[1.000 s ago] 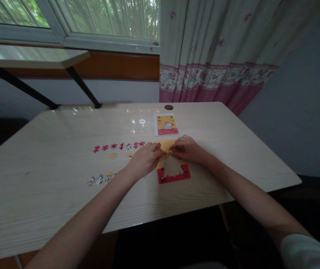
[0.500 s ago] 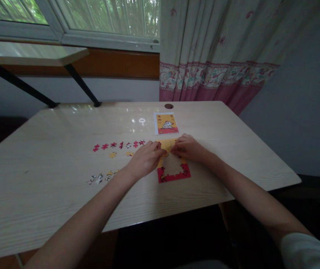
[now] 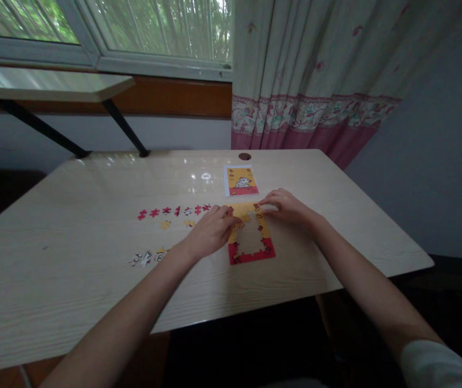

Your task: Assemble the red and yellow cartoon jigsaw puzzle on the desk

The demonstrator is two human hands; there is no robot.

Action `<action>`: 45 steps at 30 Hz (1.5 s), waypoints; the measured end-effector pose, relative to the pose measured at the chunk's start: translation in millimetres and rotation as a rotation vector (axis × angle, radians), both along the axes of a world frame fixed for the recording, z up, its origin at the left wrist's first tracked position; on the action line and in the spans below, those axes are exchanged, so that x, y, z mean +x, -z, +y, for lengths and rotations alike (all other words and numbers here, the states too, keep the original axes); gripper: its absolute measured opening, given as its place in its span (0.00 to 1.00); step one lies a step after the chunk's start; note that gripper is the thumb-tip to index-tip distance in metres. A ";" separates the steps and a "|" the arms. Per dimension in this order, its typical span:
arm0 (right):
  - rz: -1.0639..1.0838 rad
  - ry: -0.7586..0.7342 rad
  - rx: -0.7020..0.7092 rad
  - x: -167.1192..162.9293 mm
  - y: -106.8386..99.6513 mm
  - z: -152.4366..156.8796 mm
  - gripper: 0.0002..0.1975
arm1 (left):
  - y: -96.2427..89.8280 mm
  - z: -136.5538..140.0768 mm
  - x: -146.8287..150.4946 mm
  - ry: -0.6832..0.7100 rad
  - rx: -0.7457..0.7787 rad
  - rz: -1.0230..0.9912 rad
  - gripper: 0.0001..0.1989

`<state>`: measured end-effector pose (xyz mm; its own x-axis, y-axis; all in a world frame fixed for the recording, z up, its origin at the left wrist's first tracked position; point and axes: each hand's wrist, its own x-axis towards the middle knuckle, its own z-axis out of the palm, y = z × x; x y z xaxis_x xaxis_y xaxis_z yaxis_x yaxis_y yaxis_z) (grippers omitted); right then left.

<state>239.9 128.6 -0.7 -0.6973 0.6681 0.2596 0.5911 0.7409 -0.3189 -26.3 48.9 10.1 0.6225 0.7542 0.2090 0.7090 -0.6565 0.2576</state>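
A jigsaw puzzle [image 3: 252,257] lies flat on the desk, its yellow and red border joined around a bare middle. My left hand [image 3: 213,229] is at its upper left side, fingers curled over the edge and a fingertip reaching onto the inner yellow pieces; what lies under the fingers is partly hidden. At the upper right edge rests my right hand [image 3: 286,206], thumb and forefinger a little apart against the border. Just beyond the puzzle is a picture card [image 3: 242,181] of a white cartoon animal on yellow and red.
Left of the puzzle run a row of red pieces [image 3: 154,213], a few yellow pieces [image 3: 165,224] and some white-and-black pieces [image 3: 145,258], partly behind my left forearm. A raised shelf [image 3: 53,86] stands at the back left. A curtain [image 3: 287,116] hangs behind the desk [image 3: 336,237].
My right hand has drawn back from the puzzle's inner yellow pieces to its upper right edge. The left hand stays about where it was. The view has shifted slightly.
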 end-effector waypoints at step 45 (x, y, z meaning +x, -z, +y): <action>0.004 0.015 -0.158 -1.6 6.1 2.2 0.22 | -14.6 -12.2 -143.8 -0.473 -0.203 0.069 0.23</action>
